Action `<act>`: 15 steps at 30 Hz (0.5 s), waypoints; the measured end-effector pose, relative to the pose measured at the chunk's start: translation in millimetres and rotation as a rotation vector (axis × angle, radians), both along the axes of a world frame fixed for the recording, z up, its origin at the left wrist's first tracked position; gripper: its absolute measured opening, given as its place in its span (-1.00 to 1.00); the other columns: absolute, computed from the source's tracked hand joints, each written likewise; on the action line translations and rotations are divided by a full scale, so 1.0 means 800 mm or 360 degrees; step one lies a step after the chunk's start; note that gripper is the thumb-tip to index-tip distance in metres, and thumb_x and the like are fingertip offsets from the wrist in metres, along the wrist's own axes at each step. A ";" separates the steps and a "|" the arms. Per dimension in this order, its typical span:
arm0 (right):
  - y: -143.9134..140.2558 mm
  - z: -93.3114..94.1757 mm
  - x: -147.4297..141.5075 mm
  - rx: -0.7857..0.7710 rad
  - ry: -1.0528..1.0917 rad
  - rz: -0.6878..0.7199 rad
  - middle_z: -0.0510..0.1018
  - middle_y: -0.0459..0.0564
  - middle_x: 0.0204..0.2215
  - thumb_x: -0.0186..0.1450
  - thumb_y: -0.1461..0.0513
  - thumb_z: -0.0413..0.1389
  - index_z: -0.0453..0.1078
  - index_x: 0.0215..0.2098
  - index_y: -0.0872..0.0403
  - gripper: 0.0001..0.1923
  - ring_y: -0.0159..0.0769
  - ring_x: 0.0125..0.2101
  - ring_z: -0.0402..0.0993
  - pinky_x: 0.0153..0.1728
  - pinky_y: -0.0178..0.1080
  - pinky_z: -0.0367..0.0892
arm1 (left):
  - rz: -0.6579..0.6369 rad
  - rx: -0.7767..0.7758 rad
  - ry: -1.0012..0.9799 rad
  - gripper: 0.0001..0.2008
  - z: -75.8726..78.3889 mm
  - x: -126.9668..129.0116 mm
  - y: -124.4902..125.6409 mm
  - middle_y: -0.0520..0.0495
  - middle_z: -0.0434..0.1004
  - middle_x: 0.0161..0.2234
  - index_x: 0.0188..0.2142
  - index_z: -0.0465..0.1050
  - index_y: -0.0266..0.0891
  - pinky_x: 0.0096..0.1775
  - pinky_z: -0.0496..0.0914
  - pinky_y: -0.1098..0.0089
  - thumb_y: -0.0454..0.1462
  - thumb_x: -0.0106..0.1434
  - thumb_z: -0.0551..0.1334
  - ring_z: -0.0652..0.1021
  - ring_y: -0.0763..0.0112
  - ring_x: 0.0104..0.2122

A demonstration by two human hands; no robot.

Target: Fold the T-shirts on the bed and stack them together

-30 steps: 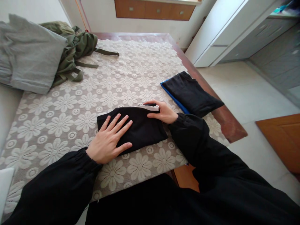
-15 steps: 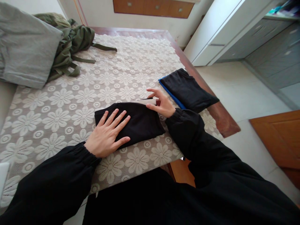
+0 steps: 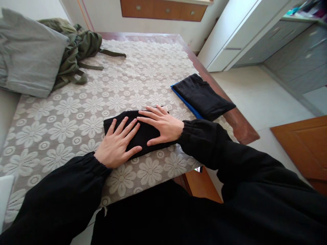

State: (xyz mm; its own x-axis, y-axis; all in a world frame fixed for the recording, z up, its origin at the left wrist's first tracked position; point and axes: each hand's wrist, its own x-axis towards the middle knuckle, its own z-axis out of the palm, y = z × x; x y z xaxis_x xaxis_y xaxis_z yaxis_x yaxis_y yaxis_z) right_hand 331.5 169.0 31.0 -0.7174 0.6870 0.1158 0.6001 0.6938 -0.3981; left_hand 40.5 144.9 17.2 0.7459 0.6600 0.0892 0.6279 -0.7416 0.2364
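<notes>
A folded black garment [image 3: 139,136] lies flat on the table in front of me, with a bit of white showing at its far right edge. Spread over its left part is my left hand [image 3: 117,143], palm down and fingers apart. My right hand [image 3: 162,125] also rests flat on the cloth, covering the right part, its fingertips close to those of the left. Neither hand grips anything. What kind of garment it is cannot be made out, since it is folded and partly covered.
Right of my hands, a folded dark garment [image 3: 201,97] lies on a blue folded piece [image 3: 185,103] near the table edge. At the far left are an olive-green bag with straps [image 3: 84,44] and a grey cloth [image 3: 30,58]. A flowered lace tablecloth [image 3: 61,105] covers the table.
My right hand has moved left from the garment's far right edge, where its fingers were curled, and now lies flat on top. My left hand has stayed in place.
</notes>
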 end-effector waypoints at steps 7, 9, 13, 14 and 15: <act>0.009 -0.037 0.003 0.0104 -0.0043 -0.0009 0.17 0.21 0.59 0.30 -0.37 0.26 0.14 0.61 -0.05 0.12 0.33 0.53 0.05 0.49 0.41 -0.12 | 0.0027 -0.0036 0.0028 -0.15 0.003 0.004 0.000 -0.16 0.03 0.60 0.63 -0.05 -0.19 0.55 -0.22 -0.28 0.22 0.56 -0.04 -0.05 -0.14 0.60; 0.007 -0.037 0.003 0.0125 -0.0030 -0.0026 0.17 0.21 0.59 0.32 -0.37 0.24 0.14 0.61 -0.05 0.10 0.32 0.53 0.07 0.49 0.39 -0.10 | 0.0030 -0.0055 0.0033 -0.15 0.004 0.003 0.002 -0.16 0.03 0.60 0.62 -0.02 -0.20 0.55 -0.20 -0.28 0.22 0.56 -0.04 -0.05 -0.14 0.60; 0.008 -0.033 0.005 0.0071 -0.0023 0.0002 0.15 0.17 0.60 0.33 -0.36 0.24 0.11 0.62 -0.11 0.08 0.31 0.53 0.07 0.48 0.39 -0.10 | 0.0024 -0.0100 -0.0006 -0.18 0.006 -0.002 0.009 -0.12 0.10 0.59 0.60 0.07 -0.16 0.56 -0.14 -0.21 0.22 0.56 -0.03 0.04 -0.07 0.59; 0.010 -0.031 0.006 0.0042 -0.0025 0.0018 0.14 0.17 0.60 0.33 -0.37 0.24 0.10 0.63 -0.12 0.09 0.31 0.53 0.06 0.49 0.40 -0.10 | 0.0034 -0.0107 -0.0027 -0.21 0.006 -0.004 0.011 -0.11 0.11 0.58 0.59 0.10 -0.15 0.56 -0.12 -0.18 0.20 0.57 -0.05 0.08 -0.03 0.59; 0.012 -0.029 0.007 0.0010 -0.0027 0.0033 0.13 0.17 0.60 0.34 -0.38 0.22 0.09 0.63 -0.11 0.09 0.31 0.53 0.05 0.49 0.40 -0.10 | 0.0055 -0.0109 -0.0047 -0.24 0.007 -0.006 0.013 -0.12 0.13 0.58 0.58 0.12 -0.16 0.57 -0.09 -0.14 0.17 0.59 -0.06 0.11 0.00 0.58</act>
